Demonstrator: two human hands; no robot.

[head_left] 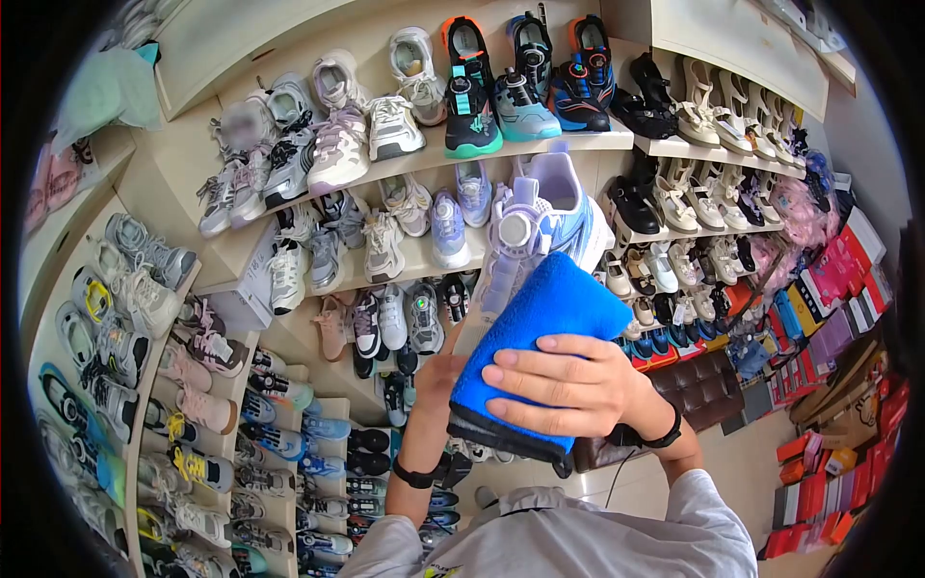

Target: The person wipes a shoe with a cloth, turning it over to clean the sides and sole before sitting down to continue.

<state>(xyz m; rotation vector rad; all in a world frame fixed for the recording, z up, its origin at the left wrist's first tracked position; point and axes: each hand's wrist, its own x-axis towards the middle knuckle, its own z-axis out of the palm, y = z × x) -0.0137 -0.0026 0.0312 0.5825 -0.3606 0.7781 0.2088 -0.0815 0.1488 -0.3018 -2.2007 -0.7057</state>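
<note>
A lavender and white sneaker (568, 197) with a round dial on its strap is held up in front of me, its heel end pointing away. A blue cloth (540, 308) with a dark edge covers the near part of the shoe. My right hand (568, 385) is closed on the cloth, fingers pressed flat across it against the shoe. My left hand (440, 380) is at the shoe's near left side, gripping it from beneath; most of its fingers are hidden behind the cloth. Dark bands circle both wrists.
Shelves of sneakers (395, 125) rise ahead, with more shoe racks (202, 405) on the left. Shelves of strapped shoes (713, 125) stand at the right. A brown tufted seat (699, 390) and stacked shoeboxes (829, 482) are lower right.
</note>
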